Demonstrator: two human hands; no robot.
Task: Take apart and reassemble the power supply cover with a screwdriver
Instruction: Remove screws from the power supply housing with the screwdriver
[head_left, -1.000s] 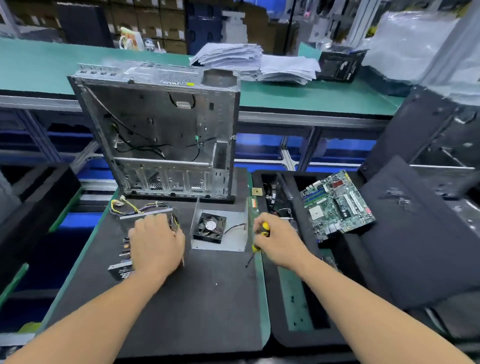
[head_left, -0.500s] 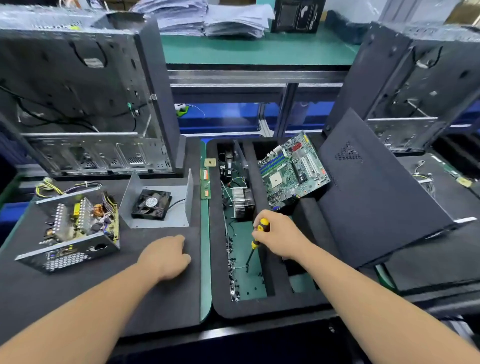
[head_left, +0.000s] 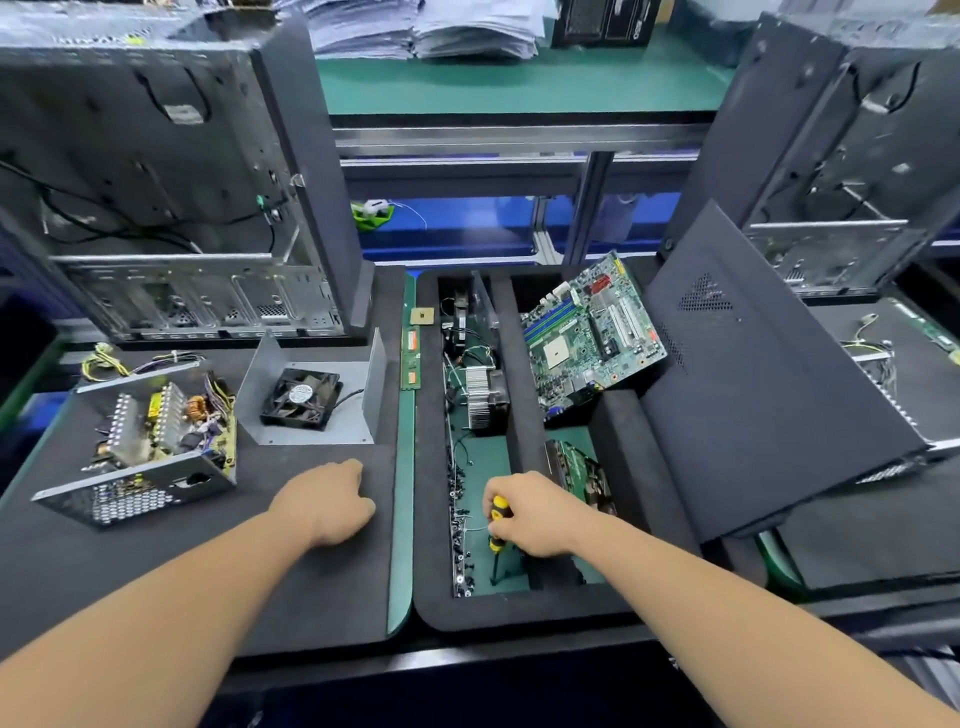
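left computer case (head_left: 171, 171) upright at the back of the black foam mat (head_left: 208, 571), side open, cables hanging inside. second open case (head_left: 852, 156) upright at far right. dark side panel (head_left: 769, 395) tilted, leaning over the right edge of the black foam tray (head_left: 519, 613). green-topped bench (head_left: 519, 83) behind, with stacked papers (head_left: 415, 26) on it.

opened power supply (head_left: 150, 441) on the mat's left part, tilted toward the camera, circuit board and coils exposed, perforated wall in front, yellow wires trailing behind. power supply cover (head_left: 311, 395) just to its right, off the unit, lying flat as a grey u-shaped sheet with both side walls standing up; black fan (head_left: 301, 397) resting inside it, thin lead running to the right wall.

motherboard (head_left: 592, 332) propped at a slant in the tray's right compartment. heatsink (head_left: 483, 397) in the left compartment, loose screws (head_left: 460, 519) strewn along the green floor below it. memory stick (head_left: 410, 358) flat on the green strip between mat and tray, small cpu chip (head_left: 422, 315) just beyond it.

left hand (head_left: 327, 504) knuckles-up on the mat, near the cover's front edge but apart from it, fingers curled under, clenched on nothing. right hand (head_left: 535, 512) over the tray's left compartment, grasping the yellow-and-black screwdriver (head_left: 498, 530) by the handle, shaft pointing down to the tray floor.
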